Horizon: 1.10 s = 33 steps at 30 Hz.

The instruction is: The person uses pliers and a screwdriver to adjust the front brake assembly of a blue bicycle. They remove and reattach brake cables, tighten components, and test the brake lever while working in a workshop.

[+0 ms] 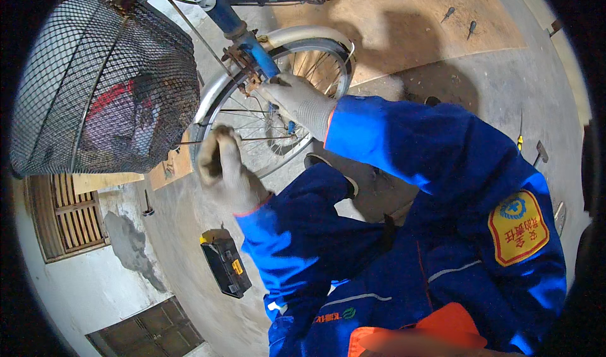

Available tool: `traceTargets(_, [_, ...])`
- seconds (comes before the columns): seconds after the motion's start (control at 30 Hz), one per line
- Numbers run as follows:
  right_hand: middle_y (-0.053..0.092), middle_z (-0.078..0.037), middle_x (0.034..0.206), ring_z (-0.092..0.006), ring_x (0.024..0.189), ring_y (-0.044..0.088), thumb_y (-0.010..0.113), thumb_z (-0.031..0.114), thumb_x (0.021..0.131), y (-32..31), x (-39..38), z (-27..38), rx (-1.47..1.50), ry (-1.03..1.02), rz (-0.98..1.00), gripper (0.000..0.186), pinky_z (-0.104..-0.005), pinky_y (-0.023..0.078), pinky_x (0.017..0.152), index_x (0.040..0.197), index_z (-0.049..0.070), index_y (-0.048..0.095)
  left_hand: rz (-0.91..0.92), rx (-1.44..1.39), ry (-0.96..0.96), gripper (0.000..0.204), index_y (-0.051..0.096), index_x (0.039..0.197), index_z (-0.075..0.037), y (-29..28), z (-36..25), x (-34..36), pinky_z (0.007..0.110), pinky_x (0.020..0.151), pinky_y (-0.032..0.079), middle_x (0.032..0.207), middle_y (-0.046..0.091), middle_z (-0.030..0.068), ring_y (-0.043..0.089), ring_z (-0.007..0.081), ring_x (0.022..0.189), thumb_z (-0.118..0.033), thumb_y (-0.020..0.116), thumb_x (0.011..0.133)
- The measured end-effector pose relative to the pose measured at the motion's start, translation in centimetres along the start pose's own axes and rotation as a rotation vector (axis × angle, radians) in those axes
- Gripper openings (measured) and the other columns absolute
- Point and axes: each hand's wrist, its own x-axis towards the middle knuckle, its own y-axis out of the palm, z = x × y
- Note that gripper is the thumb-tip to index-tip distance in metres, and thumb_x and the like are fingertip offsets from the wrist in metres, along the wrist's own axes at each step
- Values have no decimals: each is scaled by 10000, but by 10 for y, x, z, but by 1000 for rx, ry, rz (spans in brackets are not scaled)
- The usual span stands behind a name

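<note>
A bicycle's front wheel (302, 41) with a pale mudguard (278, 36) and a blue fork (255, 55) is in front of me. My right hand (295, 101), in a light knitted glove, is closed against the fork beside rusty brake parts (238, 60). What its fingertips grip is hidden. Lower left, my left hand (230, 171), gloved too, has its fingers curled together at the wheel's near left rim, by a thin rusty rod (255, 138). Its fingertips look dirty, and I cannot make out what they hold.
A black mesh basket (57, 104) with things inside hangs at the upper left. Below stands a black and yellow toolbox (225, 265). Screwdrivers (471, 29) lie on a wooden board (404, 29) at the upper right. A hammer (541, 153) lies on the floor at the far right.
</note>
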Motion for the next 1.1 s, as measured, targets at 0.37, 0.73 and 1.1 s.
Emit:
traceTargets(0.37, [568,27,823,-96,691,529,698,309,946,-1,9,7,319,160,199,233,-239,440,593,1043,105,643,11,-313,-107,181,663,1103,24,6,73,18,264,745,524,1001,677,110,619,147,831,-41,665,934])
traceTargets(0.73, [729,-78,959,-119,830,686,727,106,895,-6,-9,6,489,102,252,236,-250,578,703,1112,20,699,27,-442,-187,177,641,1108,5,4,73,13,329,890,575,1055,660,126,658,204,982,-50,657,941])
traceTargets(1.1, [702,-148,1041,-215,918,710,667,74,929,-14,-44,33,389,49,454,342,-289,578,753,1232,-69,599,-20,-393,-161,149,635,1032,16,15,60,10,281,760,484,918,649,82,575,120,808,-69,695,926])
